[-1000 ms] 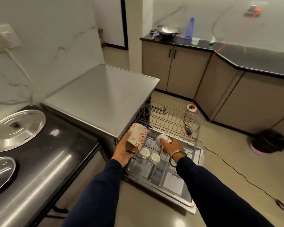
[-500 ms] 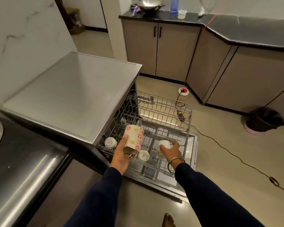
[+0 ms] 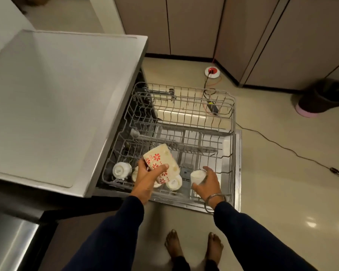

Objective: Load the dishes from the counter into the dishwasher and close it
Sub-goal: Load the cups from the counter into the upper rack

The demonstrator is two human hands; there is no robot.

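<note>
While both hands worked over the lower rack [image 3: 232, 122], each carried crockery. Left hand [image 3: 148, 178] gripped a flowered mug [image 3: 160, 163] around its body, tilted, held above the rack's near-left part. Right hand [image 3: 207, 182] held a small white cup [image 3: 198, 176] with fingers curled round it, low over the near-right part. Two white cups already sat inverted in the rack: one [image 3: 121, 170] at the near-left corner, another [image 3: 173, 182] just beside the mug. A third pale piece [image 3: 135, 174] showed partly behind the left hand.

Risks, as judged: the mug hung close above the seated cup, and a careless lowering could knock china on china and chip it. With both hands loaded, neither was free to steady a piece that tipped on the tines. A cup set between tines rather than over them could roll. The open door [image 3: 237, 163] lay just ahead of the bare feet [image 3: 192, 245], a tripping hazard.

Not established: whether the mug had a handle, hidden by the hand; whether either piece touched the wire; what the third pale piece was; what remained on the counter, which lay outside the view. The upper rack could not be seen under the dishwasher top [image 3: 63, 98].
</note>
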